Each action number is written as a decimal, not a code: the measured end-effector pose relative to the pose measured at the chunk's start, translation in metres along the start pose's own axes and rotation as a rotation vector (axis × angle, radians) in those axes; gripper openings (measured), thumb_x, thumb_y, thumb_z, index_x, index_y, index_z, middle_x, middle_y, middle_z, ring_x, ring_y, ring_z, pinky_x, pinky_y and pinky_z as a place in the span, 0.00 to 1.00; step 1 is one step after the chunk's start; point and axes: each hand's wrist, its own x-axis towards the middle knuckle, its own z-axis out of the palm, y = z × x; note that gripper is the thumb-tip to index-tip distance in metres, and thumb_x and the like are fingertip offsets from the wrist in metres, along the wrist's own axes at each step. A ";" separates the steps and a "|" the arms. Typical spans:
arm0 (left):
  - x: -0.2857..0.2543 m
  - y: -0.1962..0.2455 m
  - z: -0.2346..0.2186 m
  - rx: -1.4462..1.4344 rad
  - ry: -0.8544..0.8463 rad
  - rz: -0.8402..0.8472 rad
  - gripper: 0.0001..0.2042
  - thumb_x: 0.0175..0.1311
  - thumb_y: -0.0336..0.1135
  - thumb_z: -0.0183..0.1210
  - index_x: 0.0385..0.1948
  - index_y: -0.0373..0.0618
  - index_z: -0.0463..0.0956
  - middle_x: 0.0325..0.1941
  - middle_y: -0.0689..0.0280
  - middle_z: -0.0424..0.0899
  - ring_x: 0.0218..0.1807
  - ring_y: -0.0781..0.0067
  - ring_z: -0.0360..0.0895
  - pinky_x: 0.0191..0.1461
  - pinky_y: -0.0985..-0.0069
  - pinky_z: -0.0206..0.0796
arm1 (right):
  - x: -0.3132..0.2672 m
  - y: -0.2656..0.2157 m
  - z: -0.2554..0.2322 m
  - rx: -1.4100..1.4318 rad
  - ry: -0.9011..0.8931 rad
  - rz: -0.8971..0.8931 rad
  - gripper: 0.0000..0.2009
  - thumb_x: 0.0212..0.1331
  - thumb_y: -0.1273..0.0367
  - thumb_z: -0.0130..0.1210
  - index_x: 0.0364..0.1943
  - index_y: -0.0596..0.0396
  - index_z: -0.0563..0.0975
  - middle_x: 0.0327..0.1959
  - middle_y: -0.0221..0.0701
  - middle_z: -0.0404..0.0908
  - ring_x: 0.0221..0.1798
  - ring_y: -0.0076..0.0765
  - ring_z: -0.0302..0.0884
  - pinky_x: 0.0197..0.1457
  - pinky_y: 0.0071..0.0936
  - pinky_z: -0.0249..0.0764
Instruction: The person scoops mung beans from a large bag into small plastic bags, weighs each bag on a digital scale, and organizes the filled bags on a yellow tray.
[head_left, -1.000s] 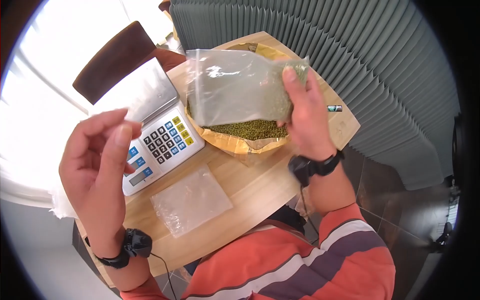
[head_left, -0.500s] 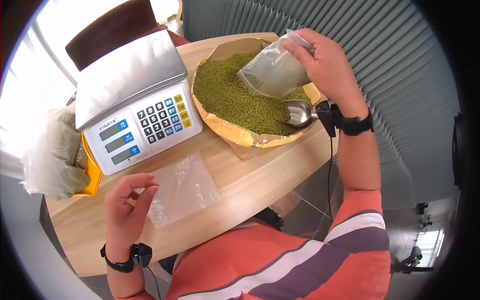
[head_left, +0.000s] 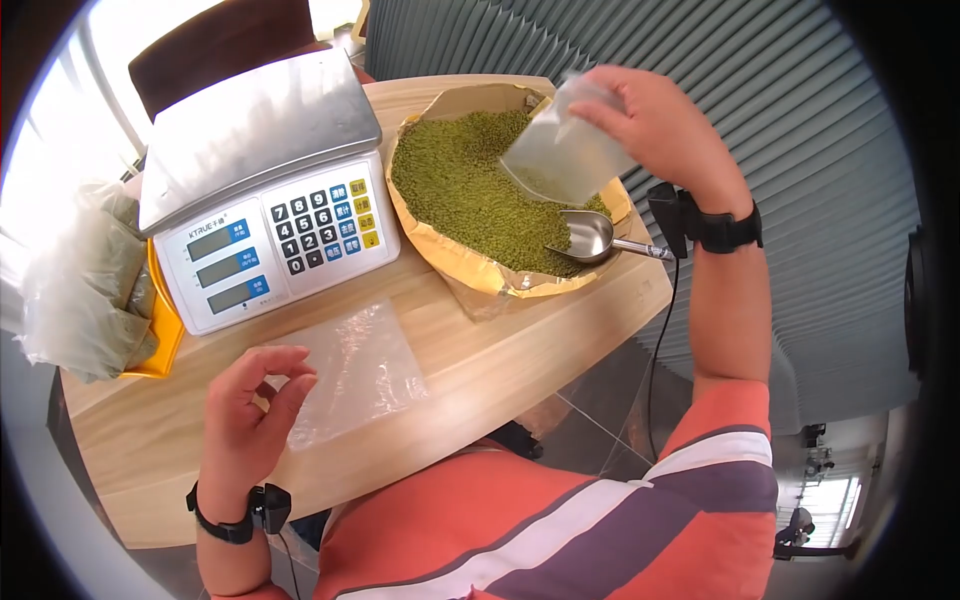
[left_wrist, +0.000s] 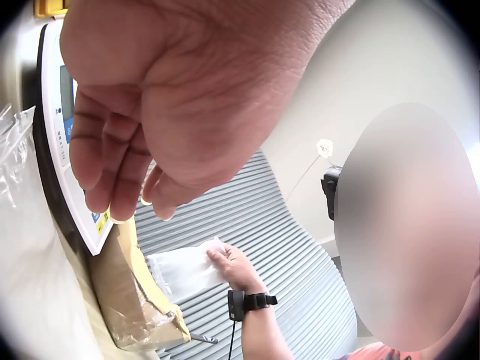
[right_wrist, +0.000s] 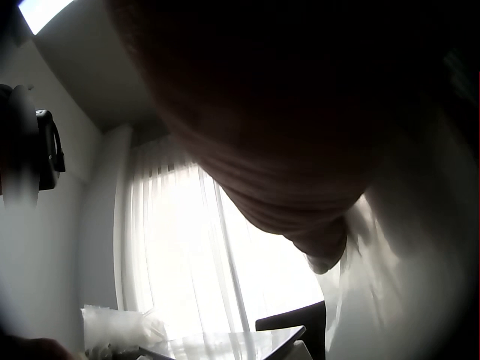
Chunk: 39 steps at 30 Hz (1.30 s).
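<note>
My right hand [head_left: 660, 125] pinches a clear plastic bag [head_left: 565, 155] by its closed end, so that its mouth tilts down over the small green beans [head_left: 460, 190]. Those beans, which look like mung beans, lie in a wide brown paper sack [head_left: 450, 265]. A metal scoop [head_left: 590, 238] rests on them below the bag, its handle reaching over the rim. My left hand [head_left: 250, 415] hovers near the table's front with loosely bent fingers and nothing in them. Beside it, a flat clear bag [head_left: 365, 375] lies on the wood. In the right wrist view, the hand is dark.
A white digital scale [head_left: 290, 245] with a steel pan [head_left: 265, 130] stands left of the sack. Left of it, filled plastic bags [head_left: 90, 290] sit in a yellow tray [head_left: 165, 350]. A dark chair [head_left: 220, 50] stands behind, a grey pleated curtain [head_left: 780, 250] at the right.
My right hand tipped the bag from level, beans at the hand's end, to mouth-down over the sack. It then shifted slightly right. My left hand lowered from the scale toward the table's front.
</note>
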 end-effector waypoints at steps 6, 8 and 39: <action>0.001 -0.001 0.005 -0.001 -0.014 0.040 0.12 0.69 0.19 0.71 0.51 0.40 0.86 0.45 0.65 0.93 0.45 0.77 0.90 0.38 0.79 0.74 | -0.006 -0.004 -0.005 -0.145 -0.059 0.036 0.15 0.76 0.61 0.63 0.49 0.60 0.87 0.36 0.37 0.90 0.37 0.38 0.86 0.46 0.35 0.80; 0.001 0.001 0.003 0.052 -0.056 0.036 0.13 0.68 0.20 0.71 0.52 0.42 0.87 0.43 0.65 0.93 0.44 0.76 0.90 0.38 0.79 0.74 | -0.009 -0.001 -0.011 -0.067 -0.010 0.069 0.15 0.78 0.61 0.63 0.50 0.61 0.87 0.37 0.33 0.91 0.39 0.30 0.86 0.47 0.32 0.81; 0.146 0.086 0.086 -0.519 0.126 0.124 0.18 0.79 0.38 0.69 0.59 0.34 0.83 0.43 0.68 0.88 0.45 0.83 0.79 0.49 0.78 0.74 | -0.041 -0.012 0.008 0.582 0.164 0.086 0.15 0.76 0.59 0.69 0.48 0.58 0.88 0.37 0.25 0.90 0.39 0.18 0.85 0.46 0.21 0.80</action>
